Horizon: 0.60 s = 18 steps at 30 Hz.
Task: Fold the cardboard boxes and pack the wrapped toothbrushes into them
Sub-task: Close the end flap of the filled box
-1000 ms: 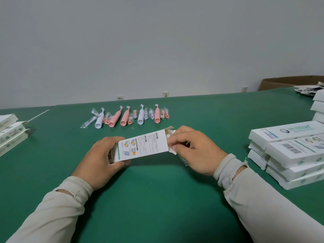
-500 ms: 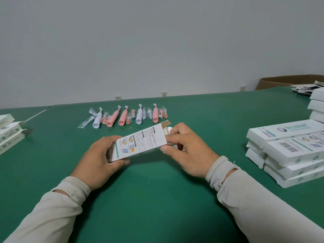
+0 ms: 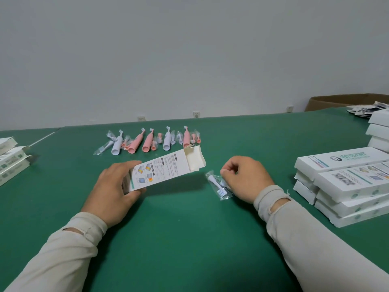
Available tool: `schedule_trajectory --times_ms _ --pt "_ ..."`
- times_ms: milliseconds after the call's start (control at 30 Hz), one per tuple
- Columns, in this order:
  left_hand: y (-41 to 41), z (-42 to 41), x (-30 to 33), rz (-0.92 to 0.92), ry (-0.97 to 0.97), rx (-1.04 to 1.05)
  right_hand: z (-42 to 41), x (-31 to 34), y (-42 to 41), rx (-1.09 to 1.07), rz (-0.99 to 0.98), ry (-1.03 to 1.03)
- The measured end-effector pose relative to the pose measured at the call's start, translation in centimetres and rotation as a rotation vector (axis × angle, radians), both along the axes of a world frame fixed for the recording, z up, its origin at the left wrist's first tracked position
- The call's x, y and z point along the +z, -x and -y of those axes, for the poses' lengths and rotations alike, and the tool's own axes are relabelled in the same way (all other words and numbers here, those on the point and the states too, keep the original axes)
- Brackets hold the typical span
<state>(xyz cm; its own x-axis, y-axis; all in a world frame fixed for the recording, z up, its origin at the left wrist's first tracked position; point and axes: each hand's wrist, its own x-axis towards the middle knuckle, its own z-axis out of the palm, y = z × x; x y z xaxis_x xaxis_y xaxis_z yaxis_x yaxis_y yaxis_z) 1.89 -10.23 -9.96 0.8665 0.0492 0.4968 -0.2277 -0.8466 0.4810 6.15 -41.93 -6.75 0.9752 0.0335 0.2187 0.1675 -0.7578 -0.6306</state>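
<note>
A plain grey wall (image 3: 189, 49) fills the upper half of your view, with three small sockets low on it just above the far edge of the green table (image 3: 189, 239) that spreads out under your arms. At the far right a brown carton (image 3: 345, 101) is half hidden behind the table edge and cut off by the frame, with a blurred heap of printed leaflets (image 3: 368, 109) in front of it. On your right sits a stack of white boxes (image 3: 345, 186), several layers deep and running out of view, so you cannot count them; more boxes rise behind it at the frame edge. On your left another pile of boxes (image 3: 11, 163) is only partly visible. Your left hand (image 3: 113, 190) grips the near end of a white cardboard box (image 3: 162, 169), thumb underneath and fingers wrapped over the top, holding it tilted above the table with its far end open and the flap standing up; the print on its face is too small to read. Beyond it lies a row of pink and white wrapped toothbrushes (image 3: 147, 141) with small wrapped heads among them. Your right hand (image 3: 246, 178) is curled, fingertips pinching the clear wrapper of a wrapped brush head (image 3: 217, 184) that rests on the table just right of the box's open end, clear of it.
</note>
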Motion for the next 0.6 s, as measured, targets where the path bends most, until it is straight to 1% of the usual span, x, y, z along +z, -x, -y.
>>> schedule_trajectory --times_ms 100,167,267,333,433,467,500,533,600 --pt "0.0 -0.1 0.0 -0.006 0.017 -0.002 0.2 1.3 0.5 -0.033 -0.032 0.158" --pt "0.0 0.0 0.0 -0.005 0.021 -0.005 1.1 1.9 0.5 -0.037 -0.105 0.241" --pt "0.1 0.1 0.1 -0.002 0.024 -0.011 1.7 1.9 0.6 0.041 -0.232 0.364" --pt "0.1 0.1 0.0 -0.007 0.024 -0.016 1.5 1.5 0.4 0.090 -0.270 0.378" --pt "0.2 0.2 0.0 -0.003 0.015 -0.020 1.8 1.0 -0.1 0.095 -0.264 0.361" --pt "0.2 0.3 0.0 0.000 0.013 -0.023 2.0 0.9 -0.2 0.091 -0.239 0.312" --pt "0.2 0.3 0.0 0.000 0.011 -0.027 2.1 0.9 -0.2 0.086 -0.197 0.206" --pt "0.2 0.4 0.0 -0.002 0.010 -0.033 2.1 0.9 -0.2 0.082 -0.136 0.048" --pt "0.2 0.5 0.1 -0.008 0.005 -0.049 1.5 1.4 0.4 0.075 0.019 -0.335"
